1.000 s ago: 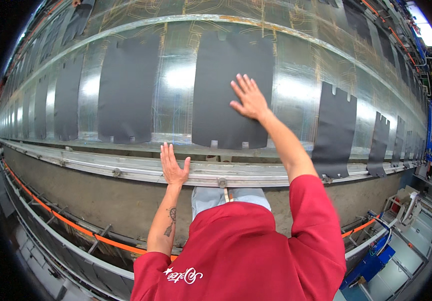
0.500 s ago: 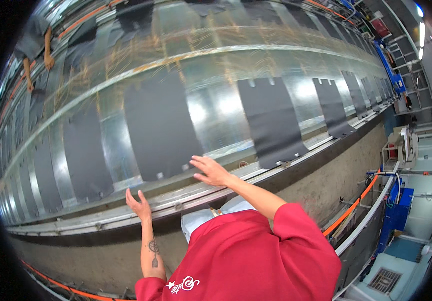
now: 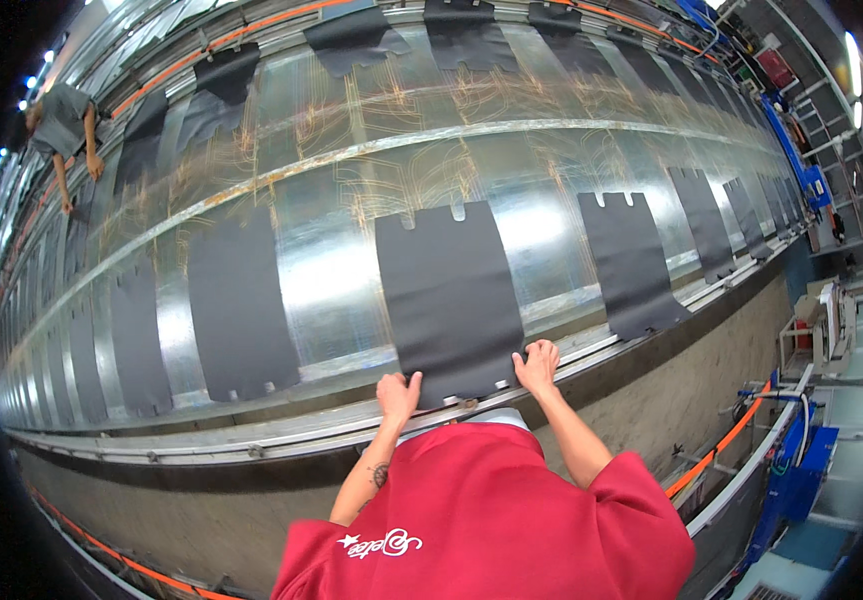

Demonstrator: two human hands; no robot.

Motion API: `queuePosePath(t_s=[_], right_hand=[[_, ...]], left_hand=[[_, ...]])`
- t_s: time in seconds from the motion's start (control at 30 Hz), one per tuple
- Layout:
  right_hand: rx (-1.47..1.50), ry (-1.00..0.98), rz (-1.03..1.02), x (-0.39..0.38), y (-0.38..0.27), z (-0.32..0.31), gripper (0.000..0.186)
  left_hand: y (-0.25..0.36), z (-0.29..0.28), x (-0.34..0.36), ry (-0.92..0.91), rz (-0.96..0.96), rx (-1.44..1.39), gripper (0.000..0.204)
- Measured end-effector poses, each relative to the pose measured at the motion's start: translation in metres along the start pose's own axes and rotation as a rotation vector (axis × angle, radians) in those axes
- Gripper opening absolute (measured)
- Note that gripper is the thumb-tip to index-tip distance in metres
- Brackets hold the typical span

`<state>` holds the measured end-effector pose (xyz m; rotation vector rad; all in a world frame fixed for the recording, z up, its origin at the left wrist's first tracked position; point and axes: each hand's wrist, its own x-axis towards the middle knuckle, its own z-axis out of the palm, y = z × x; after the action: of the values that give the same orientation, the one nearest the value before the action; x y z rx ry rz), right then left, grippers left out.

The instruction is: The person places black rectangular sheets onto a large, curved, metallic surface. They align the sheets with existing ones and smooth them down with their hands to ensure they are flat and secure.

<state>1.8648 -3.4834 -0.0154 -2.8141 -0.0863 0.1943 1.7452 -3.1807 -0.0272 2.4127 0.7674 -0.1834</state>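
A dark grey fabric panel (image 3: 449, 290) with notches along its far edge lies on the long shiny table (image 3: 326, 290) in front of me. At its near left corner my left hand (image 3: 398, 397) is closed on the edge, thumb on top. My right hand (image 3: 537, 366) pinches the opposite side edge, slightly farther from me, with its fingers bent. The panel's near end sags a little over the metal rail (image 3: 281, 436) between my hands, and two small pale tabs show there.
Matching panels lie on both sides, such as one at left (image 3: 241, 310) and one at right (image 3: 631, 265). A raised metal strip (image 3: 291, 165) runs lengthwise along the table. Across it, a person in grey (image 3: 66, 120) leans in at far left. Blue machine parts (image 3: 806, 470) stand at right.
My view has shifted right along the table, so the notched panel is now before me. Both hands, earlier open and raised in the air, have come down and closed on its sides.
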Motion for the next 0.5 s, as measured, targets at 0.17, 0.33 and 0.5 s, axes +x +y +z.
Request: queuePosePath(t_s=[0.17, 0.33, 0.5], right_hand=[[0.639, -0.141, 0.076, 0.037, -0.012, -0.037, 0.030], [1.142, -0.248, -0.083, 0.160, -0.110, -0.171, 0.029], [1.265, -0.053, -0.270, 0.301, -0.189, -0.247, 0.022]], left_hand=[[0.021, -0.028, 0.008, -0.174, -0.204, -0.763, 0.024], [0.104, -0.175, 0.090, -0.027, -0.043, -1.066, 0.018], [0.200, -0.285, 0.182, 0.101, 0.090, -1.153, 0.020]])
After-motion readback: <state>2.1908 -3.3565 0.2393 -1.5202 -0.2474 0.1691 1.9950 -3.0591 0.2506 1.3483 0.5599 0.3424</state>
